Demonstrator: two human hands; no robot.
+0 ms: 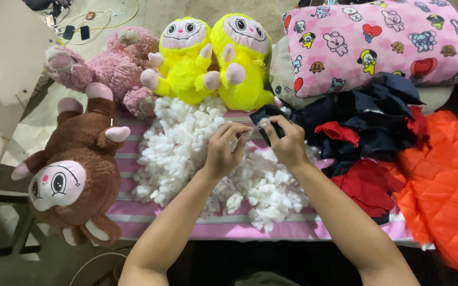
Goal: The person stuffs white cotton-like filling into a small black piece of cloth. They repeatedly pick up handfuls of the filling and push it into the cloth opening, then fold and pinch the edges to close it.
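Stuffing [186, 153] could spill off the bench (it lies loose) as the right hand [287, 143] pinches dark cloth [265, 114], the left hand [223, 151] curled beside.

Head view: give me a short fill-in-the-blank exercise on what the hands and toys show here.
1. Both hands work over a pile of white ____.
2. The right hand pinches a small ____ fabric piece.
3. Between the pink plush and the pillow sit two ____ plush toys.
4. The left hand lies right of the ____ plush toy.

Missing words: stuffing; dark; yellow; brown

Small dark cloth piece [265, 115] above white stuffing [186, 153]
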